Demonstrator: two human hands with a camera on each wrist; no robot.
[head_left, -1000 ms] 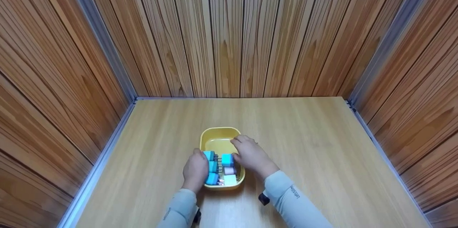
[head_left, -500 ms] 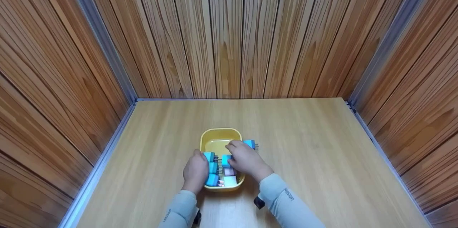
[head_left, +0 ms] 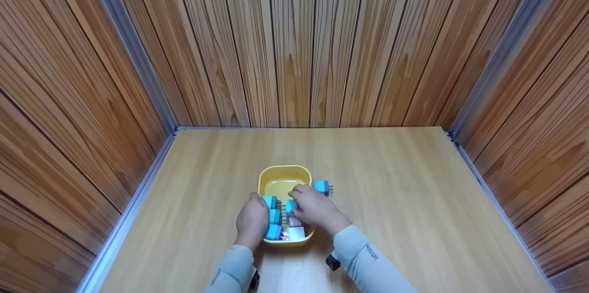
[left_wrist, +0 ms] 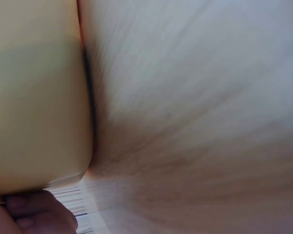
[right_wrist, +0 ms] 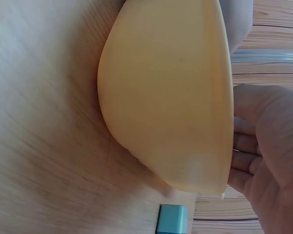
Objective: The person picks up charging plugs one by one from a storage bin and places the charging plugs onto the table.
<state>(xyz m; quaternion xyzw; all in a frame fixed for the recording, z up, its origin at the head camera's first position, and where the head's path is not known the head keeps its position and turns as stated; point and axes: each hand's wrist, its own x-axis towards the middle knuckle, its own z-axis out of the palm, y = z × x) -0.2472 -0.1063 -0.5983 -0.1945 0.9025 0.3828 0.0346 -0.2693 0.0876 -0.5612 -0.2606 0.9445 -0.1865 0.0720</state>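
Note:
A yellow plastic tub (head_left: 285,169) stands on the table with several plug chargers in it. My left hand (head_left: 252,220) grips its left wall, fingers at the rim in the left wrist view. Along that wall, blue chargers (head_left: 274,216) lie in a column, prongs facing right. My right hand (head_left: 318,208) reaches over the right rim, with thumb and fingertips around a blue charger (head_left: 290,207). Below that one lie a pale pinkish charger (head_left: 295,222) and a white charger (head_left: 297,233), the pinkish one partly covered by the hand. The right wrist view shows the right fingers bent over the rim.
One blue charger (head_left: 321,186) lies on the table just outside the tub's right wall, prongs to the right. Wood-panelled walls (head_left: 294,44) enclose the wooden table (head_left: 391,192) at the back and both sides.
My right hand has shifted left and slightly down, its fingertips now around the blue charger. That uncovered the charger outside the tub. My left hand has stayed on the tub.

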